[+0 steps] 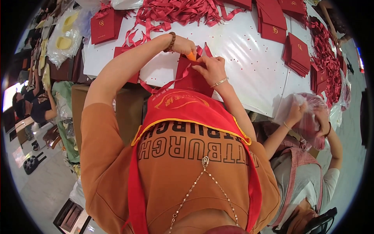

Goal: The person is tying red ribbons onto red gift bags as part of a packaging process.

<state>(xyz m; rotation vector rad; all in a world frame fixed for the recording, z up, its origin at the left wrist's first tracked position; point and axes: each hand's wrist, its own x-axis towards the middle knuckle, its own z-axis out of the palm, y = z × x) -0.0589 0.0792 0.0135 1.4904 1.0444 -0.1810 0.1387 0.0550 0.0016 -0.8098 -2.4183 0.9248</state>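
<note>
In front of me at the table's near edge lies a red paper gift bag [193, 80]. My left hand [182, 45], with a brown beaded bracelet at the wrist, is closed at the bag's top edge. A small orange thing [191, 56] shows at its fingertips, its kind hard to make out. My right hand [213, 71], wearing a thin bangle, pinches the top of the bag between thumb and fingers. A red ribbon [167, 84] loops from the bag toward the left, and another ribbon end [207, 50] rises behind my hands.
The white table [241, 78] is dotted with small red bits. A heap of red ribbons [179, 13] lies at the far side. Red bags stand far left [103, 29], and stacks [298, 54] lie right. Beside me on the right, a co-worker's hands [298, 111] handle a plastic-wrapped red bundle [311, 132].
</note>
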